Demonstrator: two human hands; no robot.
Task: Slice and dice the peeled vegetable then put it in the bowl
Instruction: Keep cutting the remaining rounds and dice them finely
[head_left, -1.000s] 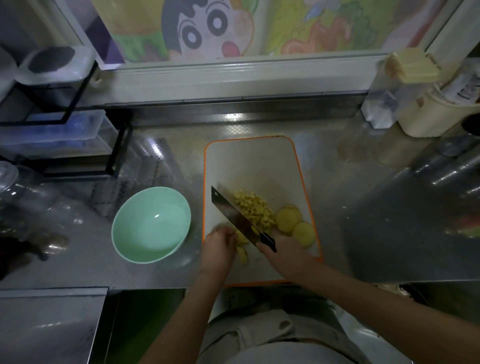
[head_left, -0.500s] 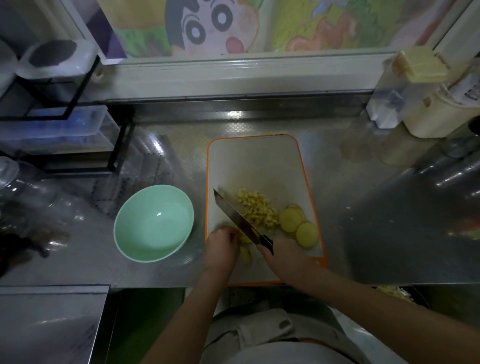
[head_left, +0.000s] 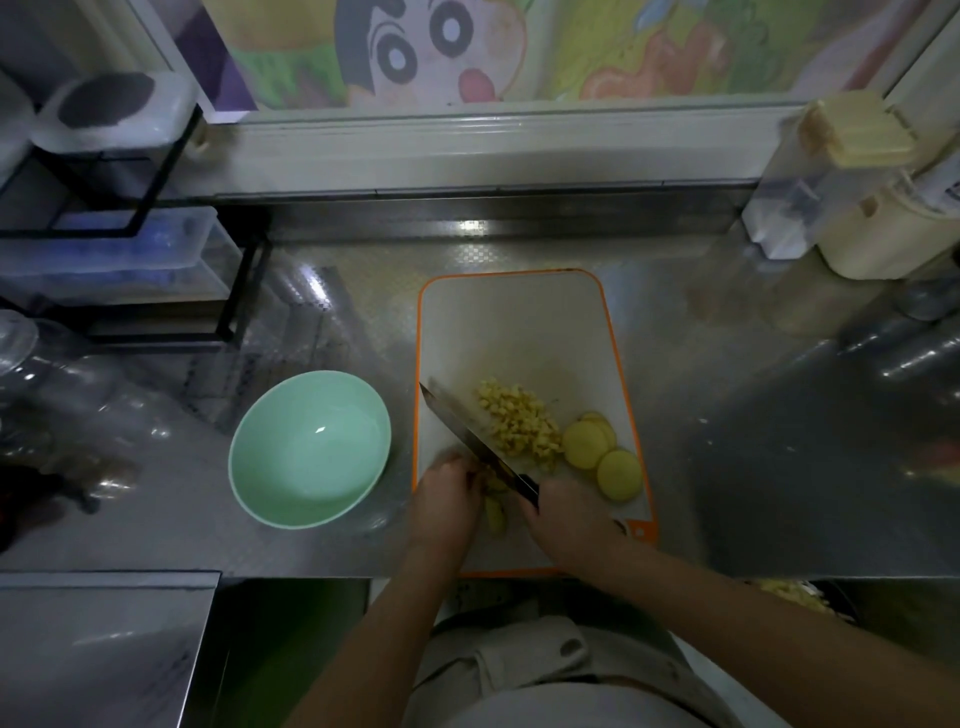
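A white cutting board (head_left: 519, 332) with an orange rim lies in the middle of the steel counter. On it sit a pile of yellow diced pieces (head_left: 519, 423) and a few round yellow slices (head_left: 602, 454) to its right. My right hand (head_left: 571, 519) grips the black handle of a knife (head_left: 467, 436), whose blade slants up-left across the board. My left hand (head_left: 447, 499) holds down yellow strips (head_left: 496, 512) at the board's near edge, right beside the blade. An empty mint-green bowl (head_left: 311, 447) stands left of the board.
A black wire rack (head_left: 130, 218) with clear containers stands at the back left. Glass jars (head_left: 31, 374) sit at the far left. A clear dispenser (head_left: 810, 192) and cream jug (head_left: 893, 234) occupy the back right. The counter's front edge runs just below the board.
The knife and both hands stay at the board's near edge with only slight shifts, the blade working through the strips. Bowl, dice and slices have not moved.
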